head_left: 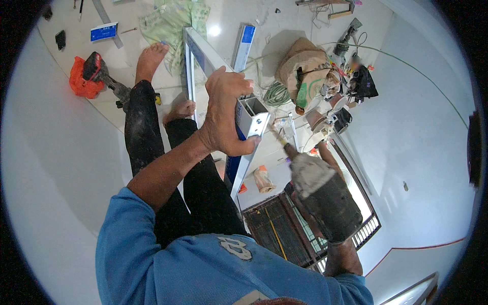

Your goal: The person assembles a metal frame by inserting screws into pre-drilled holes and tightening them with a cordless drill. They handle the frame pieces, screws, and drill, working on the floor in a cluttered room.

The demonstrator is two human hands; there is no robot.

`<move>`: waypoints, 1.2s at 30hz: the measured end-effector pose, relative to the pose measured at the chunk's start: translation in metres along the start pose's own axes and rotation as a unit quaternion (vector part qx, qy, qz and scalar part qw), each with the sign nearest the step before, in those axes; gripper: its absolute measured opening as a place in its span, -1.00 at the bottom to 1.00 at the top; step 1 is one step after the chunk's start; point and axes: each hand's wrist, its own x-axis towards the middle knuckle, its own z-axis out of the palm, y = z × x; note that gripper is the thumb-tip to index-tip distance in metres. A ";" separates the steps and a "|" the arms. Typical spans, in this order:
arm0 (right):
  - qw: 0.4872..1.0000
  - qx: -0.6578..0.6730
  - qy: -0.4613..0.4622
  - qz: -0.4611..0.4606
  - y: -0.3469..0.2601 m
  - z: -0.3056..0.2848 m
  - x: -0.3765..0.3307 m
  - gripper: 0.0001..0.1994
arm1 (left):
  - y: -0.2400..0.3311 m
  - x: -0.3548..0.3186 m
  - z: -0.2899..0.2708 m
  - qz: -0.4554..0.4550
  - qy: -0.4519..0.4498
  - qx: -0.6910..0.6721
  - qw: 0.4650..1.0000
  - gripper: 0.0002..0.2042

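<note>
A white-silver metal frame (206, 56) made of hollow box profiles, with blue film on parts of it, stands angled in front of my legs. My left hand (226, 109) is closed round its near corner, thumb on the near side, next to an open profile end. My right hand (331, 158) is wrapped round a dusty, dark power drill (325, 198), which hides much of the hand. The drill's tip points up and left toward the frame corner; I cannot tell whether it touches.
On the pale floor lie a green patterned cloth (170, 23), a blue-and-white box (104, 31), and a dusty power tool (109, 79) beside an orange bag (84, 84). A brown sack (300, 63), coiled green cable (277, 95) and clutter sit at right. A dark barred gate (274, 229) shows below.
</note>
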 end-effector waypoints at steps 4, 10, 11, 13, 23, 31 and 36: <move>0.969 0.243 0.020 -0.035 0.031 0.007 0.036 -0.02 | -0.002 -0.004 0.003 0.017 0.002 -0.011 1.000 -0.10; 0.948 -0.039 0.102 -0.299 0.070 0.047 0.287 0.10 | -0.001 -0.002 -0.004 0.019 0.016 -0.017 1.000 -0.12; 0.960 -0.087 0.094 -0.250 0.056 0.063 0.339 0.10 | -0.002 -0.003 -0.007 0.019 0.019 -0.009 1.000 -0.12; 0.935 -0.094 0.146 -0.310 0.059 0.103 0.444 0.00 | -0.004 -0.004 -0.009 0.026 0.021 -0.015 0.999 -0.12; 0.915 -0.169 0.253 -0.266 -0.021 0.208 0.647 -0.51 | -0.007 -0.020 -0.004 -0.017 0.047 -0.042 0.998 -0.13; 0.915 -0.145 0.282 -0.250 -0.007 0.176 0.620 -0.42 | -0.003 -0.018 0.003 0.004 0.031 -0.044 0.999 -0.09; 0.905 0.211 0.192 -0.316 -0.021 0.090 0.381 -0.69 | -0.009 -0.018 -0.017 0.003 0.004 0.025 1.000 -0.08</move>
